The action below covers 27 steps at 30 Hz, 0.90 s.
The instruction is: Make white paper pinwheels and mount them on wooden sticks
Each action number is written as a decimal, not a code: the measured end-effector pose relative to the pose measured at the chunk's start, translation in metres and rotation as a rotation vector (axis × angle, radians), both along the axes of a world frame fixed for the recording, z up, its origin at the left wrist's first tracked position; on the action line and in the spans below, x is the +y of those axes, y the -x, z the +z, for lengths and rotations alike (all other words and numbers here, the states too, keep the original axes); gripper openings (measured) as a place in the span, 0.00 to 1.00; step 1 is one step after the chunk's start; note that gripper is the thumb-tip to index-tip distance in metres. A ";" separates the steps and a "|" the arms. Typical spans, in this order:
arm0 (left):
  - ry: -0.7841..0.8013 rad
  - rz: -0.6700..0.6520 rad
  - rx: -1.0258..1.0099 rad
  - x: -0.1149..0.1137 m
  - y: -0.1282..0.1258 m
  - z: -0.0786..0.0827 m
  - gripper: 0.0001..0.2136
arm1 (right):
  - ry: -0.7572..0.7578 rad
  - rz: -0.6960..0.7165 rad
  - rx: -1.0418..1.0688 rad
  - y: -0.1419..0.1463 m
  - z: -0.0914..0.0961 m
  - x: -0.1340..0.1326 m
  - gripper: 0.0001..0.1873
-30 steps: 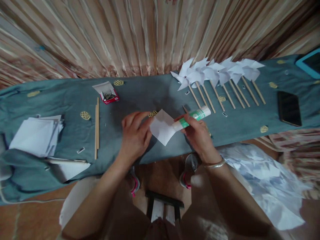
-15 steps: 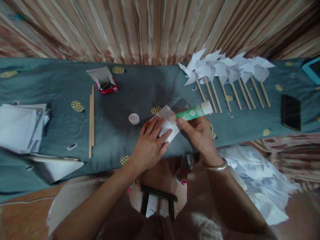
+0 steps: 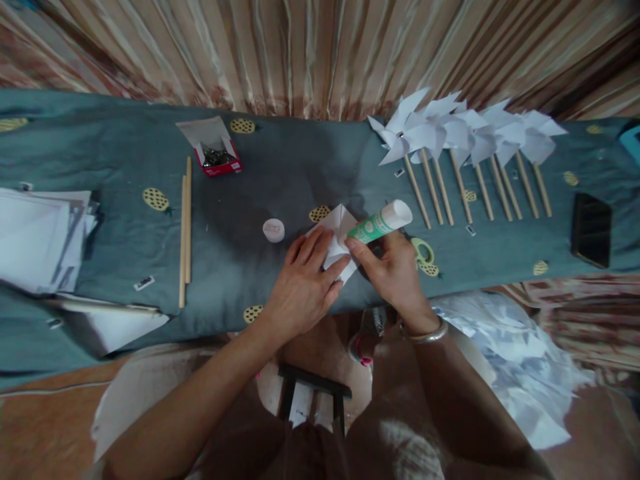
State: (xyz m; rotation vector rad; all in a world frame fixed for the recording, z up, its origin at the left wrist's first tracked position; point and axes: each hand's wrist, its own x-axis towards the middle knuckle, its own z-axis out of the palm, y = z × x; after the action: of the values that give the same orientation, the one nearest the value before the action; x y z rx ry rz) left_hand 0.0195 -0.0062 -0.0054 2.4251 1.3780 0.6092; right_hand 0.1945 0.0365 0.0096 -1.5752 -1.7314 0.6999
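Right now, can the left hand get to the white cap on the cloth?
Probably yes. The cap lies on bare cloth close beside the left hand, with nothing between. That hand is pressing flat on the paper, though, while the right hand holds the glue stick.

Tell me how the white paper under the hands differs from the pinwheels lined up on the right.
The white paper lies on the cloth, pressed by the left hand, with the glue stick in the right hand at it; the pinwheels lie untouched in a row. The paper has no stick; each pinwheel sits on a wooden stick. Both are white paper.
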 end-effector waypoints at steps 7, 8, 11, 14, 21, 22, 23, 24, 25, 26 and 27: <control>0.028 0.012 -0.005 0.000 -0.001 0.001 0.18 | -0.018 0.007 -0.020 0.004 -0.001 0.001 0.17; 0.031 0.012 -0.001 0.000 -0.001 0.001 0.18 | -0.015 0.011 -0.021 0.005 0.000 0.001 0.17; 0.034 0.013 0.002 0.000 -0.002 0.001 0.17 | -0.010 0.018 -0.027 0.006 0.000 0.002 0.17; 0.036 0.011 -0.009 0.000 -0.001 0.001 0.16 | -0.013 0.027 -0.035 0.008 0.000 0.002 0.17; 0.031 0.013 -0.016 0.000 -0.001 0.000 0.15 | -0.048 0.063 -0.063 0.010 -0.002 0.002 0.16; 0.032 0.013 -0.018 0.000 -0.001 0.000 0.15 | -0.049 0.069 -0.064 0.010 -0.002 0.002 0.16; 0.033 0.012 -0.018 0.000 -0.001 0.000 0.15 | -0.048 0.074 -0.065 0.010 -0.001 0.002 0.16; 0.034 0.012 -0.016 0.000 -0.001 0.000 0.15 | -0.044 0.081 -0.067 0.011 -0.001 0.001 0.16; 0.033 0.011 -0.013 0.000 -0.001 0.000 0.15 | -0.040 0.087 -0.068 0.011 -0.001 0.001 0.16; 0.033 0.009 -0.009 0.000 -0.001 0.000 0.14 | -0.035 0.095 -0.071 0.011 0.000 0.001 0.16; 0.034 0.007 -0.005 0.000 -0.001 0.000 0.14 | -0.032 0.102 -0.073 0.012 0.000 0.001 0.16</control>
State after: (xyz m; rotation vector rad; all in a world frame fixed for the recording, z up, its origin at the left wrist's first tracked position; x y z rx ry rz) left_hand 0.0204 -0.0062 -0.0052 2.3919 1.3835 0.5890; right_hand 0.1830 0.0371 0.0100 -1.5171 -1.8781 0.6680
